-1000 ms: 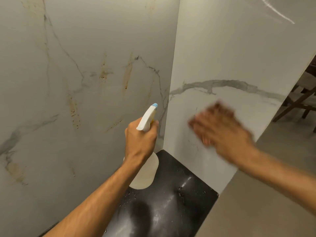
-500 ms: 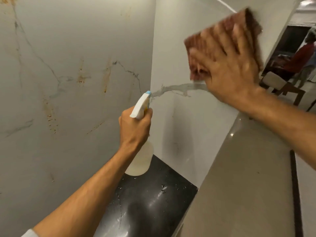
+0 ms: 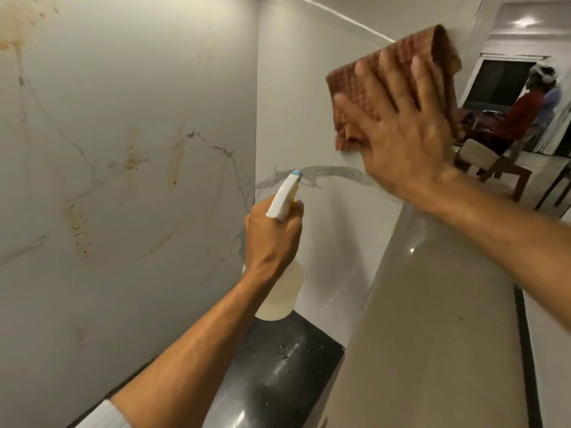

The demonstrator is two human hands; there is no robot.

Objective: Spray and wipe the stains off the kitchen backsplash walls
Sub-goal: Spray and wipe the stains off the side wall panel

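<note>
My left hand [image 3: 273, 234] grips the neck of a white spray bottle [image 3: 279, 293] with a blue nozzle tip, held upright near the inner corner and pointing at the walls. My right hand [image 3: 401, 131] presses a reddish-brown waffle cloth [image 3: 380, 69] flat against the right backsplash wall [image 3: 309, 103], fingers spread over it. The left backsplash wall [image 3: 123, 118] is pale marble with orange-brown stains [image 3: 133, 159] and drip streaks across its middle and upper left corner.
A black glossy countertop [image 3: 278, 366] with wet specks lies below the corner. A beige raised ledge [image 3: 432, 319] runs along the right. Beyond it are wooden chairs [image 3: 494, 168] and people [image 3: 522, 118] standing in a far room.
My right hand swept the cloth up the right wall from low near the corner to high near the wall's end. The left hand kept holding the bottle in about the same place.
</note>
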